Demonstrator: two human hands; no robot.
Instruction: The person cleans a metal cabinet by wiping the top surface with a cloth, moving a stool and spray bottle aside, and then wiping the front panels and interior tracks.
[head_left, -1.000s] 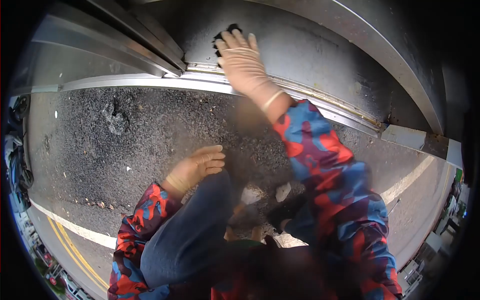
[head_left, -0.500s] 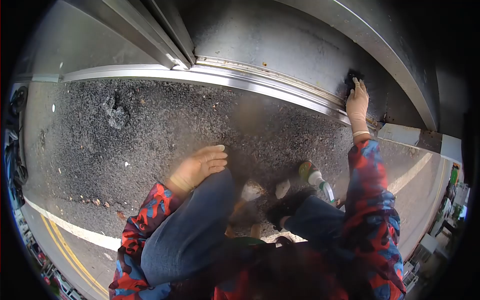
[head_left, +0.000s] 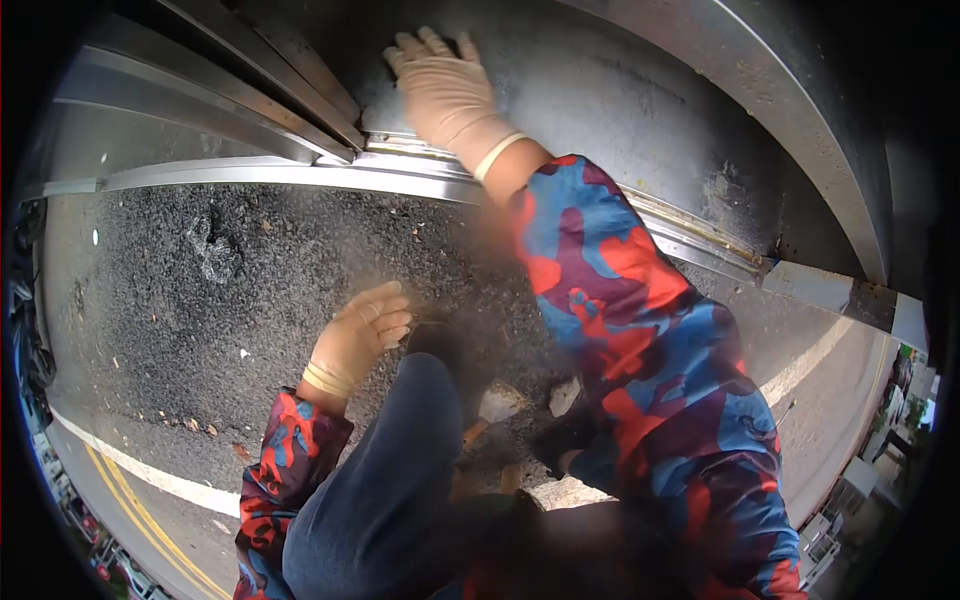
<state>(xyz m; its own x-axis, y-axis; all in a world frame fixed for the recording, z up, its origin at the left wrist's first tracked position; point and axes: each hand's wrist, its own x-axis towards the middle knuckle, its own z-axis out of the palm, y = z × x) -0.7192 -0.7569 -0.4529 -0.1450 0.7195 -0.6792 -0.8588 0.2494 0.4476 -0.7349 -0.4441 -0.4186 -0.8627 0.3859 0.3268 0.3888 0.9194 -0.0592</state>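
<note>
My right hand (head_left: pixel 445 95), in a pale rubber glove, reaches far forward over the grey metal panel (head_left: pixel 610 110). Its fingers are spread and slightly blurred, palm down, and whatever lies beneath the palm is hidden. Below the wrist runs the shiny metal rail (head_left: pixel 400 177) along the panel's lower edge. My left hand (head_left: pixel 357 335), gloved likewise, hangs beside my bent knee (head_left: pixel 425 390) with nothing visible in it and its fingers loosely stretched. A pale mottled patch (head_left: pixel 725 188) marks the panel's right part.
Upright metal posts (head_left: pixel 290 80) stand at the left, and a curved metal edge (head_left: pixel 790 95) bounds the right. Crumpled clear plastic (head_left: pixel 212 250) lies on the asphalt (head_left: pixel 150 300). Pale stone-like pieces (head_left: pixel 502 400) sit near my feet. A white road line (head_left: pixel 150 465) runs behind.
My right hand has swept from the panel's right end to its left. The dark patch by its fingers no longer shows there. My left hand shifted left; the sleeve now hides the spray bottle.
</note>
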